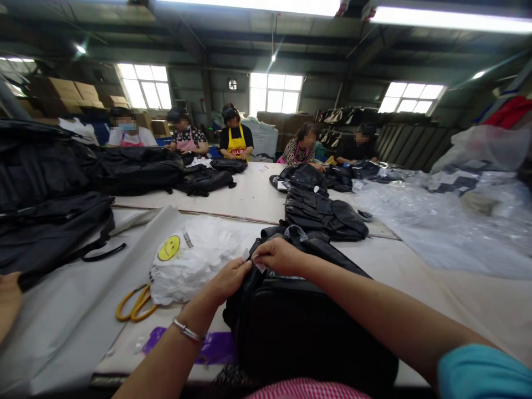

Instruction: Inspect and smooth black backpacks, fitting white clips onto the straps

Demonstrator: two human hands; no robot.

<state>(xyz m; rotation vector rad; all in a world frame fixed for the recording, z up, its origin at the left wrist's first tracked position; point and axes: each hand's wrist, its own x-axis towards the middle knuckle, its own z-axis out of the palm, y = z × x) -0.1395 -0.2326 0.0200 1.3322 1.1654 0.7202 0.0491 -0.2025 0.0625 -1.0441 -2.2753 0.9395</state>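
Observation:
A black backpack (316,327) lies right in front of me, close to my checked apron. Over its upper left corner both hands meet at a dark strap. My right hand (279,256) is closed, thumb and fingertips pinching a small white slip (260,266) with a jagged edge. My left hand (228,281) pinches beside it, with a bit of white at its fingertips, against the strap; its exact hold is partly hidden. Left of the backpack sits a white plastic bag (208,249) with a yellow smiley. Orange-handled scissors (135,305) lie partly under that bag.
A purple packet (218,348) lies by my left forearm. Beyond my backpack rests another black backpack (324,213). More black bags (37,183) are heaped at left, clear plastic sheeting (436,216) at right. Another person's hand (9,299) shows at the left edge. Several co-workers sit across the table.

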